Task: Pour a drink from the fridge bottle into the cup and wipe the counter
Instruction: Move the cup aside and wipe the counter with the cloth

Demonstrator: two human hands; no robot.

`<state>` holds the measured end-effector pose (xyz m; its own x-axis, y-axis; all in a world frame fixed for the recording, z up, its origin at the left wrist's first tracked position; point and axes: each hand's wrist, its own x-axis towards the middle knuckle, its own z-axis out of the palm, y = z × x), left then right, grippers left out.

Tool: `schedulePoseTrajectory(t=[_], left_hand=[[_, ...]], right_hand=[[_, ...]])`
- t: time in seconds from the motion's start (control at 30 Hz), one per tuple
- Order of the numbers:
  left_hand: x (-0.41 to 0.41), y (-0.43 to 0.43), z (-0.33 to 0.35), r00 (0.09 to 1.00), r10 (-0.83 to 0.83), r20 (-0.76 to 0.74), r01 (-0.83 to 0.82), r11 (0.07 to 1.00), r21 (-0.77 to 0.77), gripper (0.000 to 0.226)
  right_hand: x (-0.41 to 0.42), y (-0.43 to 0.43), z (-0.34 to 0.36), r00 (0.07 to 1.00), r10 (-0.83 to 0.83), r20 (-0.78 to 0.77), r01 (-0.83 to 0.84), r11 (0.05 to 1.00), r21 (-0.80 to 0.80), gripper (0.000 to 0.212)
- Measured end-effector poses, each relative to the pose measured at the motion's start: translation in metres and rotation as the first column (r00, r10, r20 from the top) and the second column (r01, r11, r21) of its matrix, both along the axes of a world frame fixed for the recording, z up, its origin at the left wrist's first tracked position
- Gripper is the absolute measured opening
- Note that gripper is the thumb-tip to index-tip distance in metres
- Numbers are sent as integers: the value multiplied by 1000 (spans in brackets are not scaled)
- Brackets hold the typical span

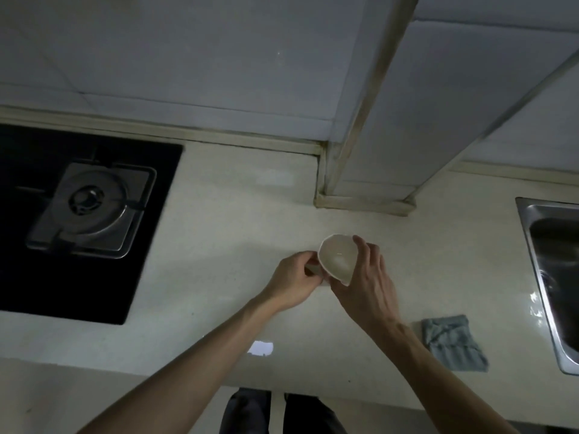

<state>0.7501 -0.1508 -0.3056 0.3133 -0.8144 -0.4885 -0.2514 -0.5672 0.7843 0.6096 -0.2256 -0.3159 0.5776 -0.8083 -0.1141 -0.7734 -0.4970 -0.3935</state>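
L hand pinches handle, R hand curls round white cup, tilted. Prob ceramic: light, stiff, fragile; grip via handle.

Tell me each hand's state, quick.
Left hand: grips the cup at its left side.
Right hand: holds the cup's right side, fingers curled round it.

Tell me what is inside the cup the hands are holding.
The cup shows only its pale, bare inner wall; no drink is visible. The left hand and right hand cover its outer sides and base.
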Motion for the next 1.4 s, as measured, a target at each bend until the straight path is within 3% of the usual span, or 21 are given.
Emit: schedulePoseTrajectory(t=[0.33,0.57,0.7,0.83,1.07,1.23,1.4], left_hand=[[110,5,19,972,231,-32,-232,972,-31,52],[189,-25,23,904,362,-227,-397,908,-132,58],[220,-44,12,866,398,-302,-462,868,-180,57],[233,-56,-7,811,439,-386,-529,832,-166,53],[232,-53,-19,807,450,-383,-527,842,-121,47],[227,-33,-2,859,433,-273,-460,887,-41,40],[197,-2,13,963,251,-99,-253,967,-7,20]], right_hand=[[140,-20,24,990,106,91,-109,994,31,92],[236,-61,23,975,120,186,-127,992,22,93],[269,-77,15,964,98,247,-103,995,7,90],[291,-84,-1,978,54,203,-72,994,85,96],[284,-79,4,987,-8,158,-25,978,207,106],[247,-72,26,989,38,144,-61,985,162,69],[156,-47,35,998,12,64,-19,992,123,41]])
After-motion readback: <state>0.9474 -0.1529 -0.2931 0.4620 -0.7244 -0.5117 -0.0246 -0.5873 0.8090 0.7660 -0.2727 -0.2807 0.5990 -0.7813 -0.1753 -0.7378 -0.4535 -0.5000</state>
